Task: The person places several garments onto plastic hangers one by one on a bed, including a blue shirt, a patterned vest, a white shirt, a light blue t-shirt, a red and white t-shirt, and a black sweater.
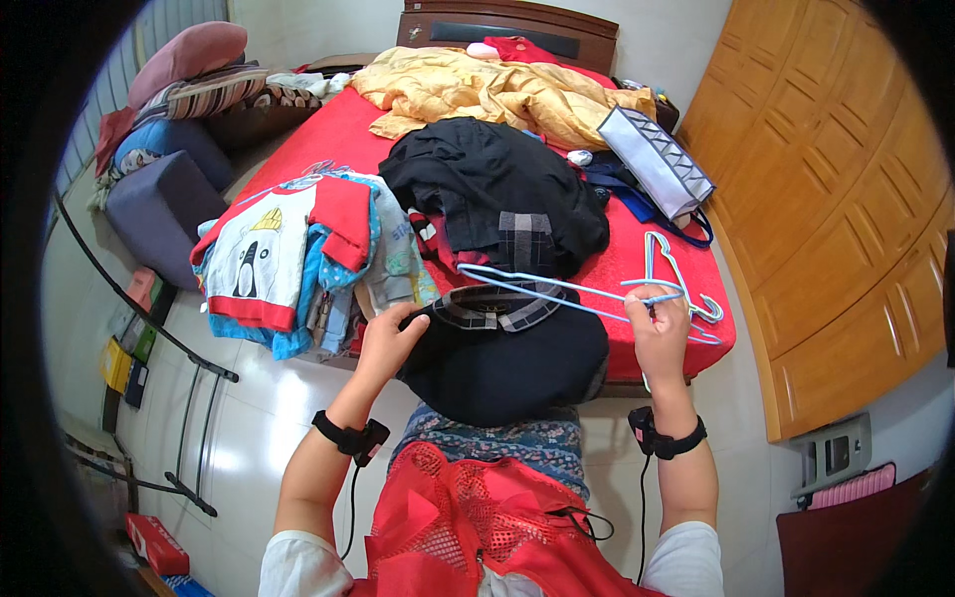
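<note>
A black top (502, 373) with a grey plaid collar lies over the front edge of the bed and hangs down before my legs. My left hand (391, 341) is closed on its left shoulder edge, thumb on top. In my right hand (660, 323) is a light-blue clothes hanger (557, 285), gripped near its hook. The hanger points left, its far end just above the plaid collar; whether it touches the cloth I cannot tell. Close by my right hand, more hangers (671, 254) in pale white and blue lie on the red bedspread.
A heap of black clothes (487, 179) lies beyond the top. Folded children's clothes (269, 249) are stacked at the left. A grey storage box (657, 159) sits at the bed's right side, by a wooden wardrobe (836, 179). A black metal rack (189, 428) stands on the left floor.
</note>
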A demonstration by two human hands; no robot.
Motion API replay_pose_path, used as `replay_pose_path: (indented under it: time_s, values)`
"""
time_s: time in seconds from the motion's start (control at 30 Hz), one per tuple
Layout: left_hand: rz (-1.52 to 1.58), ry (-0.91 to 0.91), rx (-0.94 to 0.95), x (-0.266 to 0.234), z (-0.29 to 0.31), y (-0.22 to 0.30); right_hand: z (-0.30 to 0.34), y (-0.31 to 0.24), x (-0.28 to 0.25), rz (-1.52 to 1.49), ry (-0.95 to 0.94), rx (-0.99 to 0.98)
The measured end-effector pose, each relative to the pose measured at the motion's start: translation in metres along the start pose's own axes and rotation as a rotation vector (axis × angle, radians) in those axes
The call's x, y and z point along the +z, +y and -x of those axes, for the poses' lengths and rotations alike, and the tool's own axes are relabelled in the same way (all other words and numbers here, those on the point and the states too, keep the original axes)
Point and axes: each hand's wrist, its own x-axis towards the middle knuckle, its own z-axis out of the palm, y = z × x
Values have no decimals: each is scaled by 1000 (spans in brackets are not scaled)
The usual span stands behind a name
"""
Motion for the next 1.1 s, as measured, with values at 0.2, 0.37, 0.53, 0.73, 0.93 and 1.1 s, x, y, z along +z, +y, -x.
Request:
replay_pose_path:
  time_s: [0.2, 0.37, 0.53, 0.73, 0.93, 1.1]
  values:
    - [144, -5, 17, 4, 2, -15, 6, 11, 0, 25, 14, -63]
    - [98, 40, 206, 5, 1, -21, 4, 8, 4, 59, -23, -131]
    - [32, 46, 285, -4, -1, -10, 1, 10, 9, 48, -37, -178]
    - [30, 57, 337, -16, -2, -1, -3, 16, 7, -200, -132, 4]
    - [3, 53, 331, -20, 3, 12, -6, 2, 13, -198, -180, -65]
    - [-72, 43, 361, -27, 4, 21, -3, 1, 22, -266, -283, 77]
